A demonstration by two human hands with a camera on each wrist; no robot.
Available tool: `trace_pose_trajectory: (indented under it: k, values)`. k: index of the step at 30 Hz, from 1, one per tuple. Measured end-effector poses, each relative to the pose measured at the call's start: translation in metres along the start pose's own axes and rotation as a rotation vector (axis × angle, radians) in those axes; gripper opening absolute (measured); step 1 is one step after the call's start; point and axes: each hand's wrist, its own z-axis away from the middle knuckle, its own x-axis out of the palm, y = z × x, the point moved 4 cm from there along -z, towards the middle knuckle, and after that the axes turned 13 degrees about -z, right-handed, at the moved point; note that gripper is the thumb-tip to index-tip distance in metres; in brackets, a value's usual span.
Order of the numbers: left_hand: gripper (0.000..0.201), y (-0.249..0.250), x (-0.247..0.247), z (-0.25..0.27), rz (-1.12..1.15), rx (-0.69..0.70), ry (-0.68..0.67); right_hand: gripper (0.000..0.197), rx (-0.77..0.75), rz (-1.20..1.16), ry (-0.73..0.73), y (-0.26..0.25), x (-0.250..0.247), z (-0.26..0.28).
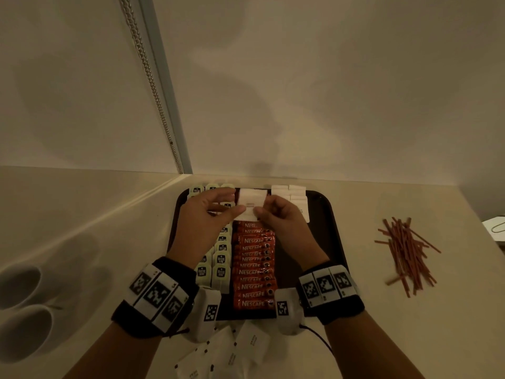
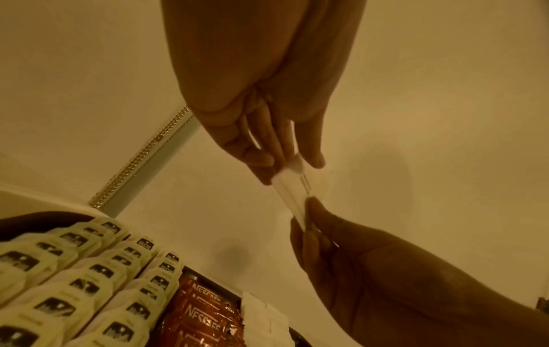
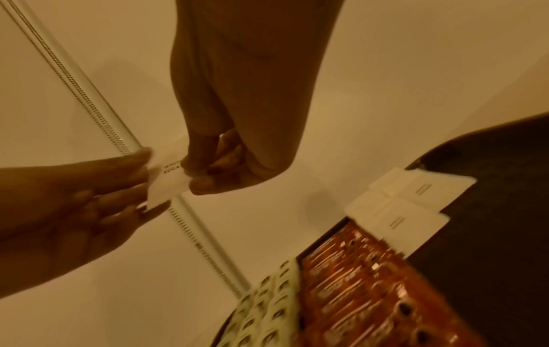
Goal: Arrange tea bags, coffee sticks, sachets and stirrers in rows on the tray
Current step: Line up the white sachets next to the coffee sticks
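Nearest, on the bench (image 1: 382,337): loose white sachets (image 1: 240,348) scattered just before the tray's near edge, between the two forearms. At the near left, two white cups (image 1: 24,307) side by side. On the dark tray (image 1: 334,242): pale tea bags (image 1: 221,259) in overlapping rows at left, and touching them on the right a row of red Nescafe coffee sticks (image 1: 254,272) running from near edge toward the far end. Above the tray's middle, both hands raised, sharing one white sugar sachet (image 1: 250,205): left hand (image 1: 210,217) pinching its left edge between thumb and fingers, right hand (image 1: 278,217) with fingers curled, pinching its right edge. Clear of the tray, seen edge-on from the left wrist. Farther back, more white sachets (image 1: 289,194) laid overlapping at the tray's far right corner. To the right, well apart from the tray, a loose pile of reddish-brown stirrers (image 1: 407,253) on the bench. Behind all, a pale wall with a bead chain (image 1: 153,86) hanging down it.
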Motion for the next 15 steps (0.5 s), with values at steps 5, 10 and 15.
trace_pose_trajectory:
  k: [5, 10, 15]
  values:
    - [0.013, -0.025, -0.023, 0.034, -0.104, -0.025, -0.17, 0.016, -0.05, 0.287, 0.384, 0.006, -0.091, -0.019]
    - [0.037, -0.082, -0.048, 0.087, -0.186, -0.127, -0.38, 0.019, 0.07, 0.678, 0.574, 0.027, -0.166, -0.026]
    - [0.022, -0.134, -0.071, 0.126, -0.152, -0.422, -0.308, 0.025, 0.176, 0.781, 0.555, 0.041, -0.176, -0.032]
